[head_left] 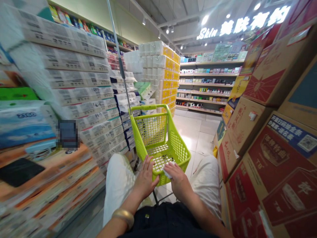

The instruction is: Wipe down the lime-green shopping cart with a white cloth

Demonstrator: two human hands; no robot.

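Between my knees stands a lime-green shopping cart (180, 145) with a perforated basket. My left hand (146, 177) grips its near left corner, fingers lying along the rim and thumb against the front edge. A crumpled white tissue or cloth (168, 170) sits under the fingers of my right hand (178, 180), pressed on the near rim. The fingers of that hand are close together and partly cover it. Inside the basket, the slotted floor (160, 150) shows. A thin metal pole (121, 67) rises from the cart's far left corner.
Tall stacks of wrapped paper packs (81, 72) line the left side. Cardboard cartons (260, 119) are piled close on the right. Farther off stand yellow-and-white packs (160, 69) and stocked shelves (205, 74). Pale tiled floor (198, 132) runs between them.
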